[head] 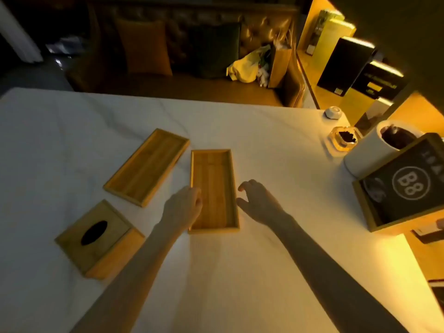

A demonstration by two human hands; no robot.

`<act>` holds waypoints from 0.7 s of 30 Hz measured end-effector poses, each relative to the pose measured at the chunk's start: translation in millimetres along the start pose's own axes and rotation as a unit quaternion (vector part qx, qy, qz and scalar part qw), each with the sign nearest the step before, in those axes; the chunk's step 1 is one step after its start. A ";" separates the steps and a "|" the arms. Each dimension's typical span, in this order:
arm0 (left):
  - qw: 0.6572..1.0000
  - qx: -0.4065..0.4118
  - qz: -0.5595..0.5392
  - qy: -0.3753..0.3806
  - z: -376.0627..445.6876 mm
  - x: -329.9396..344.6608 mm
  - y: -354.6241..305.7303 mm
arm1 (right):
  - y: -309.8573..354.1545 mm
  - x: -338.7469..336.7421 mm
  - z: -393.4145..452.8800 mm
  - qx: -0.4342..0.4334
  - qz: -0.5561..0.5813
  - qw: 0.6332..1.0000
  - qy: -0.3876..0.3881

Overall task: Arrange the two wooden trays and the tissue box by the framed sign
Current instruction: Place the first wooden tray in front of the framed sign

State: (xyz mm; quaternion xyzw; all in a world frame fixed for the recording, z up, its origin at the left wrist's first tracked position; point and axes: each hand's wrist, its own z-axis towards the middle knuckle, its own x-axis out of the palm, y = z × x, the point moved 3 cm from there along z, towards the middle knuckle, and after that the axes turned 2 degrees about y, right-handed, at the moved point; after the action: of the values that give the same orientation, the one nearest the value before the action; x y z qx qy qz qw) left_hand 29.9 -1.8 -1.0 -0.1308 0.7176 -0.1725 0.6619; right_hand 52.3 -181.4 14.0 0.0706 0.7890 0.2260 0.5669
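Two shallow wooden trays lie on the white table (240, 272). One tray (215, 179) lies lengthwise in the middle; the other tray (147, 167) sits angled to its left. A wooden tissue box (99, 239) with a dark oval slot rests at the near left. My left hand (183, 207) rests against the middle tray's left rim, fingers curled over it. My right hand (259, 200) hovers just off that tray's right rim, fingers spread, holding nothing. The framed sign (406, 186), dark with a "B8" logo, stands at the right edge.
Behind the sign stand a white cylindrical pot (374, 147), a glass ashtray (344, 140) and a small white dish (332, 112). A leather sofa (192, 51) with cushions and bags lies beyond the table's far edge. Lit shelves with boxes (346, 63) are at the right.
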 end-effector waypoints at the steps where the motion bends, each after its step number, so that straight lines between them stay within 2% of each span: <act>1: 1.000 -0.002 -0.004 -0.012 -4.3 7.2 3.3 | -0.9 8.5 -1.0 0.020 0.016 1.000 -0.002; 5: 0.999 -0.016 -0.008 -0.044 -18.7 47.9 21.2 | -11.4 47.7 -3.7 0.082 0.078 0.994 -0.008; 10: 0.993 -0.112 0.036 -0.018 -28.0 77.2 44.4 | -28.4 87.9 -8.6 0.139 0.011 0.990 0.009; 13: 0.990 -0.139 0.019 -0.014 -33.8 84.6 47.5 | -26.9 102.0 -14.3 0.148 0.024 0.988 0.021; 15: 0.990 -0.139 -0.020 -0.020 -33.3 92.3 50.4 | -23.2 108.0 -16.0 0.152 0.047 0.987 0.016; 17: 0.978 -0.188 -0.091 -0.028 -30.3 92.1 46.2 | -19.4 112.3 -14.4 0.166 0.093 0.982 0.014; 19: 0.947 -0.270 -0.163 -0.059 -28.1 83.3 36.7 | -16.4 114.0 -12.6 0.181 0.148 0.972 0.014; 21: 0.923 -0.291 -0.238 -0.076 -29.6 73.1 33.3 | -15.3 111.3 -11.6 0.182 0.197 0.963 0.002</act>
State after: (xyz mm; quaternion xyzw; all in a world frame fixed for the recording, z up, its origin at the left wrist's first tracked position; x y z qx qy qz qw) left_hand -4.7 0.2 -79.2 -0.4977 0.6314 -0.0984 0.5865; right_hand 5.1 -157.3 -85.7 0.3261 0.7884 0.1863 0.4872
